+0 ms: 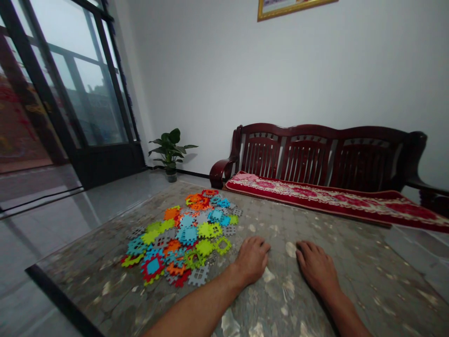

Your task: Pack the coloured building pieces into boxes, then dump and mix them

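Observation:
My left hand [253, 259] rests on the patterned table cover [280, 299], its fingers loosely bent and nothing visible in it. Just left of it lies a loose heap of flat plastic puzzle pieces with toothed edges. Among them are a lime green piece [222, 245], a grey piece with square holes [199, 276], a red piece with a blue centre [153, 267] and an orange piece [172, 213]. Some pieces overlap others. My right hand [317, 264] lies palm down on the cover to the right, fingers stretched forward, holding nothing. A gap separates the two hands.
Beyond the table stands a dark red wooden bench [308, 150] with a red floral seat cover [315, 194]. A potted plant [171, 147] stands on the floor by the wall. Dark-framed glass doors [87, 93] are at left. The table's dark edge [59, 295] shows at lower left.

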A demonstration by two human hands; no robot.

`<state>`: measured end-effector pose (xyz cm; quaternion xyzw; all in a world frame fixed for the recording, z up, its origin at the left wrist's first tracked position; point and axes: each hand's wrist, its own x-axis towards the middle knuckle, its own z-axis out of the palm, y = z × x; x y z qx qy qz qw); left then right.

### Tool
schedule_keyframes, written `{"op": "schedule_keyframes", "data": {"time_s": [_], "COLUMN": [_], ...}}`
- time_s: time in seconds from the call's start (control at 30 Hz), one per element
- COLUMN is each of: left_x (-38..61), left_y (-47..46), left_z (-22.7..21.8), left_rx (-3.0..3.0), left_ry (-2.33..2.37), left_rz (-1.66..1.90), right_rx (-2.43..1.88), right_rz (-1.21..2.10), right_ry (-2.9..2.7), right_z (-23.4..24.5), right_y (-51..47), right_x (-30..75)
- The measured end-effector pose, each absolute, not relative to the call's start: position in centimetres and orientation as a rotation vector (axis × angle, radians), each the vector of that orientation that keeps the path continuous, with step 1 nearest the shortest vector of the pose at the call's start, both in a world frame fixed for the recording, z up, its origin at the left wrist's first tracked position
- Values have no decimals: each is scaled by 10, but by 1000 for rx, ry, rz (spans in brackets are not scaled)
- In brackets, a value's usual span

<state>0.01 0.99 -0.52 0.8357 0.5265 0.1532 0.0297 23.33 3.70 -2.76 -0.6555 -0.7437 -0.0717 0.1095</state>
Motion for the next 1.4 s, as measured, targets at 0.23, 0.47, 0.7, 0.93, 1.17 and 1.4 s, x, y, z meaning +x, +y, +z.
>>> {"op": "schedule_keyframes", "data": {"time_s": [0.23,0.47,0.7,0.93,1.17,1.4], "left_x": [1,1,-31,-114,-114,-60], "left_y": [13,12,26,68,74,67], "left_z": [-11,-14,11,35,21,18], "left_rx": [2576,2585,2389,1868,1940,2100], "left_ry": [1646,1620,2056,2673,2544,2347], "left_rz": [482,515,687,278,165,256], "right_rx": [-1928,-1930,-1929,-1941,-1954,-1942], "right_rz": [-215,-178,-141,-141,-121,-110], "right_ry": [-2176,-2152,-2138,-2121,-2114,-2100], "right_z": [-31,-29,-26,-23,-19,-20], "right_y": [39,37,36,34,32,33], "right_x": [235,234,233,231,229,230]}}
